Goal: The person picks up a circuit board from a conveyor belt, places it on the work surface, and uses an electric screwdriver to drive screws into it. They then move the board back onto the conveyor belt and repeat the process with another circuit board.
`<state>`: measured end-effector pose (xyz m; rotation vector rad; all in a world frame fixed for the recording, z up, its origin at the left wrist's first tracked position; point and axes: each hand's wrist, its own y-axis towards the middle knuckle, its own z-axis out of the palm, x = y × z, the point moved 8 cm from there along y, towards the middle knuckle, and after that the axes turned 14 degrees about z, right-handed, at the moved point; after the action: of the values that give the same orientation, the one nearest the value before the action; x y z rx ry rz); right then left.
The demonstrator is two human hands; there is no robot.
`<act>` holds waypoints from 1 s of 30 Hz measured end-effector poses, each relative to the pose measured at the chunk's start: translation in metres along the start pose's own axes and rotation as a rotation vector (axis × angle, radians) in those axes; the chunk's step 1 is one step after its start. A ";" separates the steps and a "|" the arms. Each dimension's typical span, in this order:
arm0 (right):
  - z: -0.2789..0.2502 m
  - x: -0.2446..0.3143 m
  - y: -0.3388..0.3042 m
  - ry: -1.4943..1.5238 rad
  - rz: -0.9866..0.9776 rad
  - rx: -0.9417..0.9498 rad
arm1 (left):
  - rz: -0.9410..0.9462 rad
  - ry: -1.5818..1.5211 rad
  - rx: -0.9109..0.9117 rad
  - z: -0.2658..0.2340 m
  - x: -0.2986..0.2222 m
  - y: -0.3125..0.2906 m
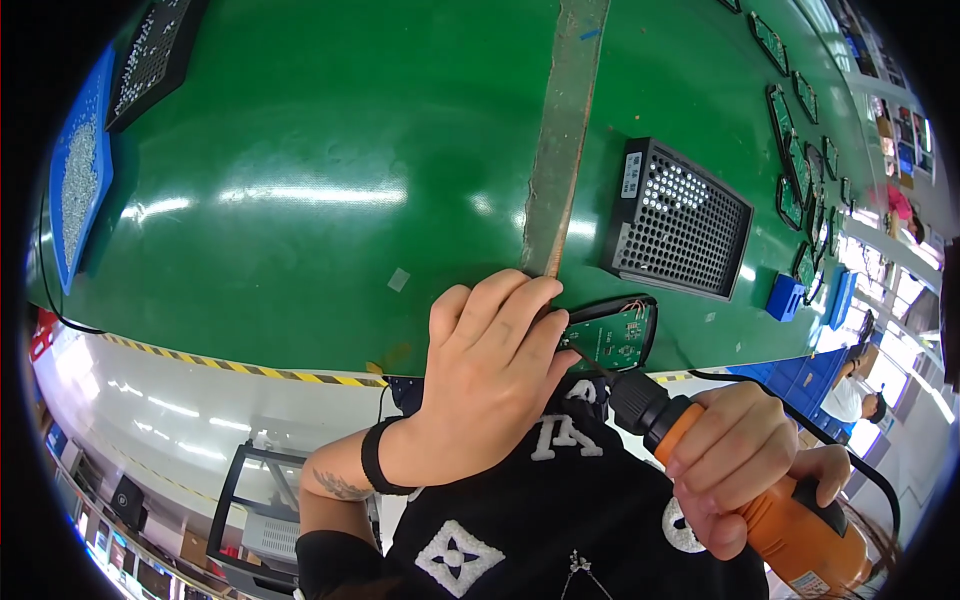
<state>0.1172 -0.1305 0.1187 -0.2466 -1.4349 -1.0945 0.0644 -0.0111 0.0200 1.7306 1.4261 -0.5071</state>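
My right hand (735, 455) is wrapped round an orange electric screwdriver (810, 535) with a black front end. Its thin bit points up and left onto a green circuit board (612, 338) set in a black casing, and a cord trails from the tool. Gripping the left part of that board's casing at the table edge, my left hand (495, 345) has its fingers bent over it and the thumb beside the bit tip. The exact spot where the bit meets the board is too small to make out.
A black tray with many holes (685, 225), partly filled with small pale parts, stands beyond the board. Several cased circuit boards (785, 140) and a blue box (785, 297) lie at right. Far left are a blue tray (103, 160) of small clear pieces and another black tray (178, 60).
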 end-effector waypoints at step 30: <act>0.002 0.000 -0.002 -0.038 0.090 0.005 | 0.010 -0.031 -0.022 -0.001 0.002 0.000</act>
<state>0.1139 -0.1298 0.1176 -0.3272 -1.4463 -1.0177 0.0649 -0.0092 0.0185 1.7047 1.3954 -0.5092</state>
